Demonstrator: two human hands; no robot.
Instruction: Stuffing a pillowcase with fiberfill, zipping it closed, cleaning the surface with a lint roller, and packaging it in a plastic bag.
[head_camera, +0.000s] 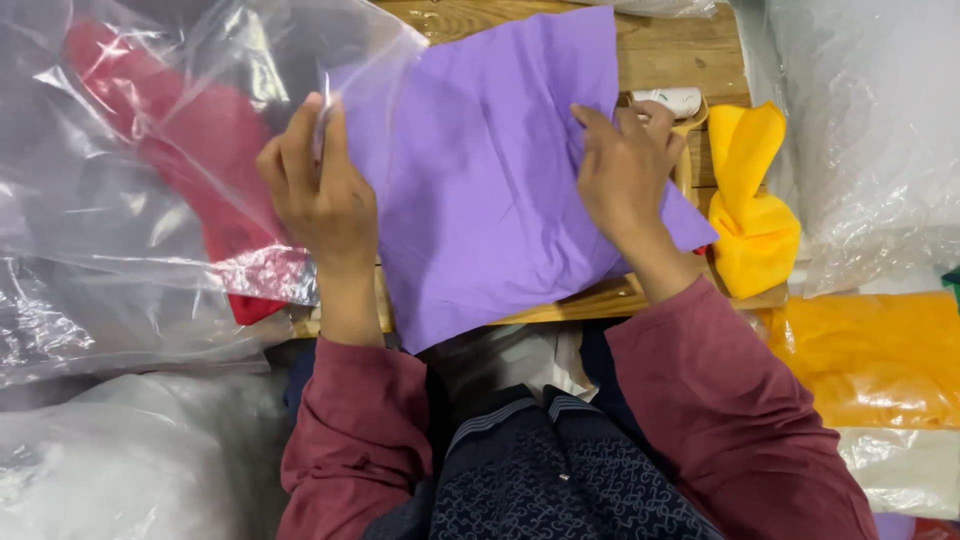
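Observation:
A folded purple cloth (490, 170) lies on a wooden board (670, 50) in front of me. My left hand (318, 185) pinches the mouth of a clear plastic bag (370, 70) that overlaps the cloth's left edge. My right hand (625, 165) grips the cloth's right edge, fingers curled on the fabric. Both sleeves are maroon.
A yellow cloth (752, 200) lies on the board's right side, with a small white object (675, 100) beside it. Red cloth in clear plastic (210, 170) lies at left. Bagged orange fabric (875, 350) sits at right, and more plastic-wrapped bundles (870, 120) surround the board.

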